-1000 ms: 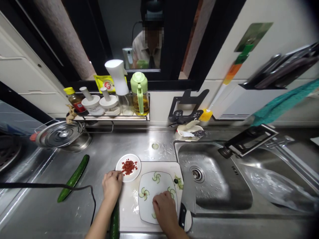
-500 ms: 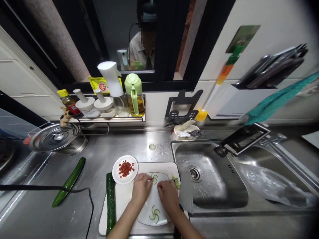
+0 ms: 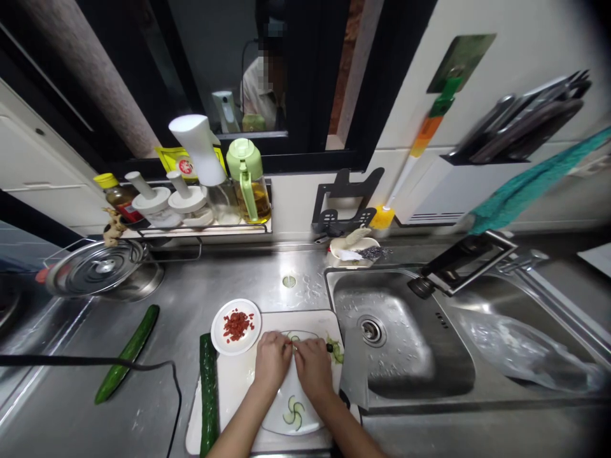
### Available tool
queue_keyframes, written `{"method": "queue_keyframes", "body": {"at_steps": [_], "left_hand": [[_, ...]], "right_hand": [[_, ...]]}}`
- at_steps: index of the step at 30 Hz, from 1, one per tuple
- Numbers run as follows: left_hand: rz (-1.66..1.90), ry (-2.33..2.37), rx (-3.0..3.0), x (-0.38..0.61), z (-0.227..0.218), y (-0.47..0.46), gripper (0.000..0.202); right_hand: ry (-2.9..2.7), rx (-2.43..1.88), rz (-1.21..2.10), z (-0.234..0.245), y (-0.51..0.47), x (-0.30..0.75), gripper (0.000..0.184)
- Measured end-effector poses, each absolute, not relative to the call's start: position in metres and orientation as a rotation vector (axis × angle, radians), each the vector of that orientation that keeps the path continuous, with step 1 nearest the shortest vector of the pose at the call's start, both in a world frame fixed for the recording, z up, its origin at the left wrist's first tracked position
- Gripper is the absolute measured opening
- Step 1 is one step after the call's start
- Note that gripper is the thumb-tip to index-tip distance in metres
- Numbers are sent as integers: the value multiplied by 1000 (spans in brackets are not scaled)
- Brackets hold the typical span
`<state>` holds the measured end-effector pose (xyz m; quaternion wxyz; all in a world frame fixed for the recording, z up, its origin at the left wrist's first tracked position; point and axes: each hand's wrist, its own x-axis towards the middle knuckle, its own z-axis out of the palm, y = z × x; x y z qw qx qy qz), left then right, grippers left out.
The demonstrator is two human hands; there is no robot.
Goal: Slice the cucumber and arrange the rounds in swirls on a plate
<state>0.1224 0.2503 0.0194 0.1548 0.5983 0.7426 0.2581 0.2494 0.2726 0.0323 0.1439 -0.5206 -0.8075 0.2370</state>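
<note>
My left hand (image 3: 272,359) and my right hand (image 3: 312,366) meet, fingers pinched, over the far edge of a white plate (image 3: 292,389) on a white cutting board (image 3: 236,381). Their fingertips touch the cucumber-slice pinwheel (image 3: 294,338) at the plate's top; what they pinch is too small to name. Another pinwheel (image 3: 294,410) lies near the plate's front. A small white dish of red goji berries (image 3: 236,325) sits just left of my left hand. A whole cucumber (image 3: 208,391) lies along the board's left edge. Cucumber scraps (image 3: 337,350) lie right of my right hand.
A second cucumber (image 3: 126,353) and a black cable (image 3: 86,361) lie on the steel counter at left. A pot lid (image 3: 93,275) stands behind. A rack of condiment bottles (image 3: 200,191) lines the back. The sink (image 3: 396,337) is at right, a cleaver blade (image 3: 356,375) at its rim.
My left hand went from the goji dish to the plate's far edge. My right hand rose from the plate's front to meet it. The view shifted slightly.
</note>
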Motion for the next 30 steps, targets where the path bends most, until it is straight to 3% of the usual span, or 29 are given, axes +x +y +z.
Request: {"method": "queue_keyframes", "body": {"at_steps": [30], "left_hand": [[849, 2083, 1585, 122, 15, 250, 16]], "right_hand": [[-2291, -1505, 730, 24, 273, 250, 24]]}}
